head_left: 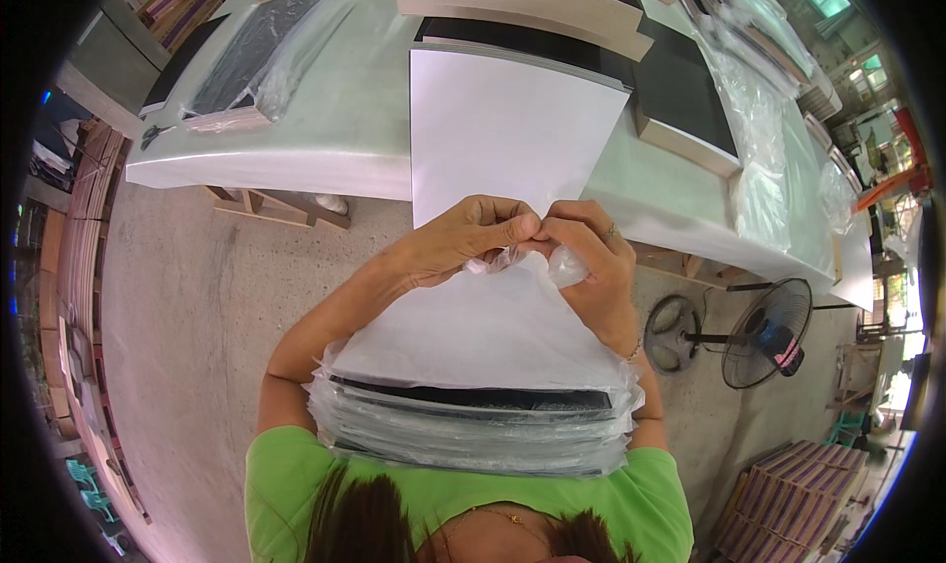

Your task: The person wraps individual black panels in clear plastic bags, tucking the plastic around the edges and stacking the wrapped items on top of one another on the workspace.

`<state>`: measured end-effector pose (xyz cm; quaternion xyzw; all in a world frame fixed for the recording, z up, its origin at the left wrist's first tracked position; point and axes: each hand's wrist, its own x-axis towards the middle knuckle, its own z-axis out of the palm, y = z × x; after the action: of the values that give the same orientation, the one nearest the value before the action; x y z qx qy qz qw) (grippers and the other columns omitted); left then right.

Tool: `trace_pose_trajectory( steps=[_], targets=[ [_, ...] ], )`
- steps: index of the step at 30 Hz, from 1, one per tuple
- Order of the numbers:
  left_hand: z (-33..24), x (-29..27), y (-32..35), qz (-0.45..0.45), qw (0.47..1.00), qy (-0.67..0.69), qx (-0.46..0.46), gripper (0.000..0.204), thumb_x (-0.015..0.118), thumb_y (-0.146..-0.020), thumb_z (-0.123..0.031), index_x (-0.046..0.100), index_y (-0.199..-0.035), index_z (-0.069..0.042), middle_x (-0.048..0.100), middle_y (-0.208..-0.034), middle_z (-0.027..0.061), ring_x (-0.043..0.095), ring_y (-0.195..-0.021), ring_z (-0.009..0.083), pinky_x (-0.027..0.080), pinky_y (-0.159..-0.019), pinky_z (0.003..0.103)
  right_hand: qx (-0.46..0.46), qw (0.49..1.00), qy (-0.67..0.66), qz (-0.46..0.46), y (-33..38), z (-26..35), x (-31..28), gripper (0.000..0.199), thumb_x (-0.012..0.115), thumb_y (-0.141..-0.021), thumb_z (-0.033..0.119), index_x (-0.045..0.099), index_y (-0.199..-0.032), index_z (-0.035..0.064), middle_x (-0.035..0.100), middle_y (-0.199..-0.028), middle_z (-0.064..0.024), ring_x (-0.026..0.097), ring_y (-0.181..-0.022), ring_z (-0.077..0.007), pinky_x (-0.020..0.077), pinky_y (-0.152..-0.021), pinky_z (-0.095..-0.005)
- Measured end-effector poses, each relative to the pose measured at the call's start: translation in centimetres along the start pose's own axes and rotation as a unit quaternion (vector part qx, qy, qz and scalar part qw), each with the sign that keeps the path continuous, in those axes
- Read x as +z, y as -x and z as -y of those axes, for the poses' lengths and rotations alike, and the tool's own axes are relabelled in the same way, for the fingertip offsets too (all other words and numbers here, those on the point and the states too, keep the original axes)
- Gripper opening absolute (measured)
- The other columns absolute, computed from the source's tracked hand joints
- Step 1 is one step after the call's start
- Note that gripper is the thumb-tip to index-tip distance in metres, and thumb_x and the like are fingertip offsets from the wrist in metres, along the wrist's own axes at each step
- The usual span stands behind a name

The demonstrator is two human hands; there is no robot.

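Observation:
In front of my chest, between my forearms, lies a stack of plastic-wrapped black boards (473, 427). A whitish sheet (443, 322) spreads over its top and runs up to my fingers. My left hand (478, 230) and my right hand (594, 258) meet at the fingertips, each closed in a pinch on thin transparent plastic film (569, 265), which bunches up beneath them. What lies right between the fingertips is too small to make out. Just beyond my hands, a pile of large white sheets (507, 120) reaches over the table's near edge.
A long pale-covered table (335, 159) runs across ahead. On it are black boards (685, 90), a plastic-wrapped board (256, 51), scissors (155, 135) and loose plastic bags (759, 159). A black fan (769, 332) stands on the right, near a slatted stack (793, 504).

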<state>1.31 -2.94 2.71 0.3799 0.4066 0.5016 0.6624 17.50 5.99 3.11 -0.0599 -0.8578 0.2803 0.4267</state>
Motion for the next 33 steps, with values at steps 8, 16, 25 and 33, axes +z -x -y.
trace_pose_trajectory(
  steps=[8,16,25,33],
  targets=[
    [0.6,0.6,0.1,-0.01,0.998,0.065,-0.018,0.047,0.053,-0.086,-0.05,0.062,-0.095,-0.005,0.056,-0.078,-0.0032,0.043,-0.061,0.0039,0.037,-0.052,0.015,0.033,0.998,-0.026,0.041,0.3,-0.3,0.4,0.042,0.056,-0.057,-0.017,0.057,-0.095,0.0005,0.055,-0.097,-0.0106,0.06,-0.07,-0.0235,0.0486,-0.059,-0.0293],
    [0.7,0.6,0.3,-0.052,0.988,0.143,-0.031,0.048,0.049,-0.089,-0.05,0.057,-0.101,-0.003,0.052,-0.075,-0.0028,0.045,-0.063,0.0041,0.04,-0.054,0.016,0.036,0.99,-0.134,0.017,0.6,-0.1,0.1,0.04,0.056,-0.059,-0.018,0.055,-0.095,0.0002,0.054,-0.098,-0.0109,0.056,-0.074,-0.0184,0.0491,-0.065,-0.0283],
    [1.0,0.2,0.4,-0.02,0.997,0.069,-0.014,0.048,0.046,-0.088,-0.054,0.054,-0.09,-0.007,0.047,-0.072,-0.0033,0.044,-0.064,0.0067,0.04,-0.057,0.018,0.026,0.999,-0.03,0.007,-0.2,-0.6,0.8,0.038,0.064,-0.061,-0.01,0.055,-0.094,0.0062,0.054,-0.093,-0.0086,0.058,-0.075,-0.024,0.046,-0.054,-0.0317],
    [0.8,0.6,0.4,-0.018,0.998,0.066,-0.006,0.046,0.043,-0.09,-0.053,0.055,-0.092,-0.009,0.046,-0.076,-0.0049,0.044,-0.068,0.0075,0.039,-0.059,0.02,0.027,0.997,0.039,0.058,-0.2,-0.6,0.7,0.037,0.061,-0.061,-0.01,0.056,-0.094,0.0067,0.055,-0.093,-0.007,0.06,-0.074,-0.0267,0.0463,-0.055,-0.0325]
  ],
)
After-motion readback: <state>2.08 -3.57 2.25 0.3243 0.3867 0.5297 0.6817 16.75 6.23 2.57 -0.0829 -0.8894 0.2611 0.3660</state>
